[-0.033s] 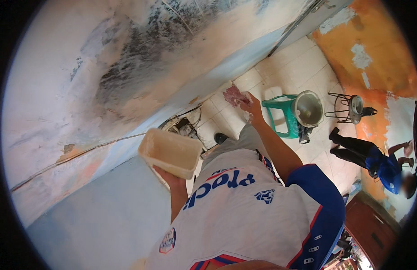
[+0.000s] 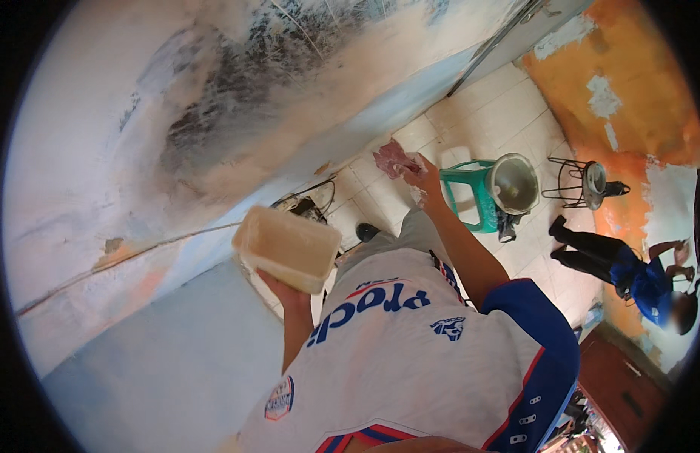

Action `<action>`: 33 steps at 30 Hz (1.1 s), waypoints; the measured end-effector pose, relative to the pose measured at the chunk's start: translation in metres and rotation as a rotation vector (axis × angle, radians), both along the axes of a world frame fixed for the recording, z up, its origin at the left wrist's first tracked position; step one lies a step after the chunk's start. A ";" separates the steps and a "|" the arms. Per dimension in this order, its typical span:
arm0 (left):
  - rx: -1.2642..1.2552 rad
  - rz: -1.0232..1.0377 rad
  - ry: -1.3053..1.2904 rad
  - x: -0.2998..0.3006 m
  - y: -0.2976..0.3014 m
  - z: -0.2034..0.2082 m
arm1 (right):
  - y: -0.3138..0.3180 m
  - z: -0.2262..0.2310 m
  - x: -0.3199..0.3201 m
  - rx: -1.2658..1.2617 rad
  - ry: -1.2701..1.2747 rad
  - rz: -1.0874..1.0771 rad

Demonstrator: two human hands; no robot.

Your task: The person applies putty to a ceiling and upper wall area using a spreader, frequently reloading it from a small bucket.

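My left hand [image 2: 288, 289] grips a cream, rectangular plastic tub [image 2: 288, 245] from its near side, with the fingers mostly hidden beneath it. Its inside looks dusty and smeared, and the tub hangs beside the lower wall. Held out ahead, my right hand [image 2: 419, 175] is closed on a dull-red, ragged-edged flat piece [image 2: 393, 158], cloth-like or like abrasive sheet; I cannot tell which. Whitish residue coats my fingers and wrist. The wall [image 2: 237, 113] in front is patchy, with dark stains and pale filler.
A green plastic stool [image 2: 482, 200] carries a bucket [image 2: 514, 185] right of my hand. Beyond it stands a metal-legged stool [image 2: 570, 181] with a container on top. A person in blue [image 2: 641, 272] works by the orange wall [image 2: 629, 75]. A dark cable-like line [image 2: 131, 268] runs along the wall.
The tub has risen slightly and its tilt has changed a little, covering more of the dark items behind it. My right hand stays almost where it was.
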State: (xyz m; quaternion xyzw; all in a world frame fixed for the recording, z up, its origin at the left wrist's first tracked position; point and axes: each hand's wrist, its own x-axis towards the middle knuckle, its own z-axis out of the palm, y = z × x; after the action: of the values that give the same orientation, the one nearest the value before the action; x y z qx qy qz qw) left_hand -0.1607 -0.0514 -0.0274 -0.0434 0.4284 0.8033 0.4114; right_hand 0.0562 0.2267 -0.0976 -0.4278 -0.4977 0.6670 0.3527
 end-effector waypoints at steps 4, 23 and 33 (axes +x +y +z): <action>0.120 -0.051 -0.107 0.015 0.062 -0.001 | 0.006 0.096 0.016 0.112 -0.040 -0.093; 0.247 0.300 -0.062 0.143 0.173 0.047 | 0.074 0.244 0.062 -0.111 0.397 0.291; 0.001 0.518 -0.123 0.195 0.092 0.016 | 0.087 0.168 0.060 -0.466 0.375 0.604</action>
State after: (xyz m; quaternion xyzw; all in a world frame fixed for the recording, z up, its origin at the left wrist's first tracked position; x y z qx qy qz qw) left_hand 0.0344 0.0411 -0.0113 -0.2003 0.3766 0.8780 0.2173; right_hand 0.1160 0.3133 0.0706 -0.2025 -0.3639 0.9012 0.1197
